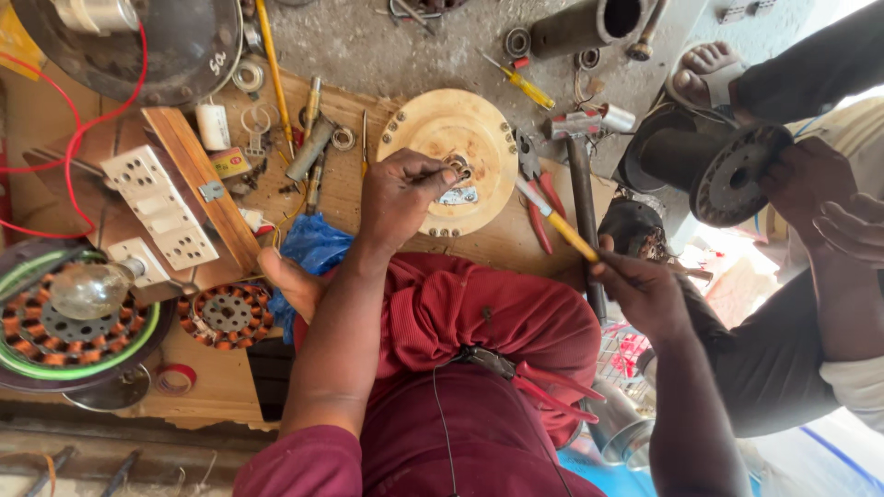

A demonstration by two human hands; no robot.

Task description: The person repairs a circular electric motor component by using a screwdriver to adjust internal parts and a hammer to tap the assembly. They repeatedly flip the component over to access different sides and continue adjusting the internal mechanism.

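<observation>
Pinching a small metal bearing (458,167) on the round wooden disc (442,129), left hand (398,195); right hand (642,290) gripping a yellow-handled screwdriver (555,221).

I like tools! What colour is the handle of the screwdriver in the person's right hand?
Yellow. The screwdriver in the right hand shows clearly in the head view.

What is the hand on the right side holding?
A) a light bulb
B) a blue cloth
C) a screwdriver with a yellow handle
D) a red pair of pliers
C: the right hand grips a screwdriver with a yellow handle, its tip pointing toward the round cream-coloured cover, where the left hand pinches a small metal part at the centre.
</observation>
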